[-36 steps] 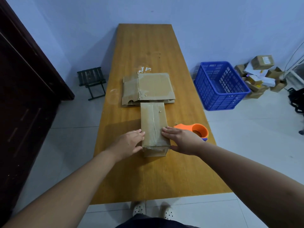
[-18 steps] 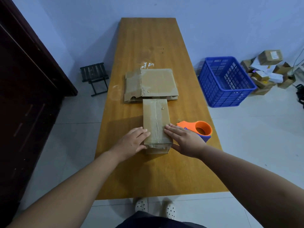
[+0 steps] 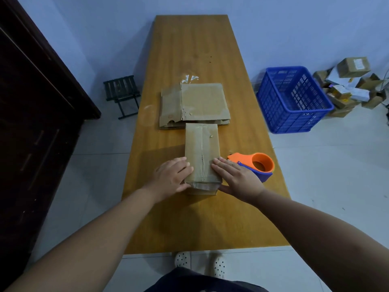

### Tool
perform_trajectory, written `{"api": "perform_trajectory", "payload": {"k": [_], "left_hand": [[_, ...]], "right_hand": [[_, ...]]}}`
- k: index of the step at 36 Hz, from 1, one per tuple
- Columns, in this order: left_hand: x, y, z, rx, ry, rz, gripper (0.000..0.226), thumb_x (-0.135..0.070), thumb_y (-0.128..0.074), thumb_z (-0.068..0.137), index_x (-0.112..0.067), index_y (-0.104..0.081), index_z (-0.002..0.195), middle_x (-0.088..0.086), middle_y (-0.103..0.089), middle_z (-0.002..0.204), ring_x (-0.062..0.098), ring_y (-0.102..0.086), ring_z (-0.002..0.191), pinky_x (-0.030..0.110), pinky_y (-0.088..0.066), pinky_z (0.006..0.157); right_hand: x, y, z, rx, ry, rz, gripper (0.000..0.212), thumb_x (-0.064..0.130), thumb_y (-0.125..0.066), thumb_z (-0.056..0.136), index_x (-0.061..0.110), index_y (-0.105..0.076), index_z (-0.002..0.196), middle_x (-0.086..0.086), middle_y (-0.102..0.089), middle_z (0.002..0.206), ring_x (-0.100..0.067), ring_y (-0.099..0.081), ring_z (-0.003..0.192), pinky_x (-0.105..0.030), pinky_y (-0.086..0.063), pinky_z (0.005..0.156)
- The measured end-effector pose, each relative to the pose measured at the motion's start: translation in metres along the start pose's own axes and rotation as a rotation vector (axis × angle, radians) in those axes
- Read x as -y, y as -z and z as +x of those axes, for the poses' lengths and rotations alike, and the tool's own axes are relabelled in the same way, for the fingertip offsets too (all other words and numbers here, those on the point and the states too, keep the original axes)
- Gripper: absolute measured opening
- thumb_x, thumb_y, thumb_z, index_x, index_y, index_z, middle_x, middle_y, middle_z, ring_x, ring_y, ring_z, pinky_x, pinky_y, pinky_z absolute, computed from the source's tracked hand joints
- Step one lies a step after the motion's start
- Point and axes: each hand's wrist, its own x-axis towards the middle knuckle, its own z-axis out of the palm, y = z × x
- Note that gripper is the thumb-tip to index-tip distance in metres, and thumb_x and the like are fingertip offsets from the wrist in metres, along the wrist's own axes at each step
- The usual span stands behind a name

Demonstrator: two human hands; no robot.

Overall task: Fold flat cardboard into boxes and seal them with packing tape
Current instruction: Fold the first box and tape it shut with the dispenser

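Observation:
A folded cardboard box (image 3: 201,150) lies lengthwise on the wooden table (image 3: 195,218), with a strip of clear tape along its top seam and over its near end. My left hand (image 3: 171,178) presses flat on the box's near left edge, thumb against its near end. My right hand (image 3: 235,178) lies flat on the near right edge, thumb at the near right corner. Both hands hold the box between them. An orange and blue tape dispenser (image 3: 255,165) sits on the table just right of my right hand. A stack of flat cardboard (image 3: 194,104) lies behind the box.
A blue plastic crate (image 3: 294,100) stands on the floor right of the table, with a pile of small cartons (image 3: 349,85) beyond it. A small dark stool (image 3: 122,93) is on the left, next to a dark wooden cabinet (image 3: 31,123). My feet (image 3: 200,262) show below the table edge.
Both hands slid a little toward me along the box top, to its near end. My view shifted slightly; the box and dispenser stayed in place.

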Motion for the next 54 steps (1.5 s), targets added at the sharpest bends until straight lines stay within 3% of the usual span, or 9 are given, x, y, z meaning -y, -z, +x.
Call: {"api": "perform_trajectory", "payload": {"k": [4,17,22,28,31,36,42,47,54], "left_hand": [[-0.007,-0.008,-0.002,-0.082,-0.012,-0.01,0.056,-0.019,-0.092,0.052,0.0,-0.07,0.1,0.017,-0.069,0.104,0.036,-0.067,0.099,0.043,-0.058,0.071],[-0.012,-0.019,-0.01,-0.137,-0.02,-0.011,0.055,-0.008,-0.089,0.057,0.006,-0.067,0.105,0.024,-0.066,0.109,0.04,-0.064,0.104,0.046,-0.057,0.076],[-0.011,-0.018,-0.01,-0.1,-0.027,-0.015,0.07,-0.027,-0.093,0.049,0.005,-0.067,0.105,0.024,-0.065,0.108,0.039,-0.064,0.104,0.046,-0.058,0.071],[-0.01,-0.004,-0.002,0.051,0.196,-0.303,0.067,-0.06,-0.031,0.088,-0.008,-0.063,0.114,0.016,-0.057,0.125,0.031,-0.051,0.122,0.043,-0.044,0.095],[-0.015,-0.003,0.012,-0.065,0.269,-0.341,0.044,-0.047,-0.037,0.094,-0.012,-0.063,0.098,-0.001,-0.053,0.095,0.021,-0.054,0.097,0.03,-0.044,0.072],[-0.012,-0.005,0.022,0.01,0.294,-0.313,0.044,-0.043,-0.047,0.095,-0.024,-0.053,0.134,-0.004,-0.033,0.094,0.012,-0.034,0.092,0.027,-0.039,0.072],[-0.001,-0.004,0.02,0.117,0.163,-0.189,0.063,-0.052,-0.055,0.087,-0.025,-0.042,0.142,0.0,-0.034,0.107,0.014,-0.034,0.102,0.027,-0.041,0.078],[0.004,-0.007,0.024,0.17,0.06,-0.113,0.066,-0.054,-0.05,0.09,-0.02,-0.036,0.145,-0.002,-0.027,0.154,0.02,-0.023,0.14,0.04,-0.031,0.108],[0.007,-0.01,0.023,0.206,0.033,-0.176,0.069,-0.051,-0.049,0.092,-0.018,-0.027,0.149,-0.003,-0.023,0.157,0.013,-0.018,0.144,0.038,-0.031,0.11]], "right_hand": [[0.005,-0.004,-0.001,-0.034,-0.025,0.0,0.061,0.024,-0.081,0.075,0.001,-0.059,0.127,-0.016,-0.059,0.131,-0.03,-0.055,0.122,-0.04,-0.038,0.103],[0.012,0.001,0.0,0.008,-0.079,0.031,0.059,0.02,-0.081,0.076,0.002,-0.059,0.128,-0.016,-0.058,0.132,-0.031,-0.055,0.123,-0.043,-0.046,0.1],[0.007,0.013,-0.002,0.168,-0.052,0.014,0.079,0.05,-0.068,0.081,0.002,-0.046,0.14,-0.016,-0.046,0.144,-0.031,-0.042,0.135,-0.039,-0.028,0.11],[0.008,0.018,0.006,0.216,-0.166,0.145,0.067,0.054,-0.045,0.094,0.013,-0.036,0.147,-0.004,-0.032,0.154,-0.017,-0.023,0.145,-0.027,-0.014,0.116],[0.015,0.016,0.01,0.152,-0.24,0.188,0.055,0.046,-0.045,0.097,0.014,-0.045,0.142,-0.003,-0.04,0.15,-0.015,-0.03,0.142,-0.022,-0.017,0.112],[0.015,0.017,0.01,0.146,-0.239,0.158,0.053,0.043,-0.051,0.095,0.015,-0.048,0.14,-0.004,-0.045,0.147,-0.018,-0.036,0.139,-0.021,-0.02,0.108],[0.016,0.016,0.008,0.182,-0.221,0.118,0.058,0.045,-0.056,0.092,0.015,-0.046,0.142,-0.005,-0.043,0.148,-0.02,-0.036,0.14,-0.024,-0.019,0.109],[0.016,0.016,0.007,0.177,-0.212,0.121,0.057,0.041,-0.058,0.092,0.014,-0.046,0.142,-0.006,-0.042,0.149,-0.021,-0.035,0.14,-0.025,-0.02,0.111],[0.015,0.017,0.008,0.166,-0.181,0.109,0.055,0.036,-0.064,0.09,0.01,-0.052,0.137,-0.01,-0.049,0.143,-0.026,-0.043,0.135,-0.029,-0.027,0.109]]}}
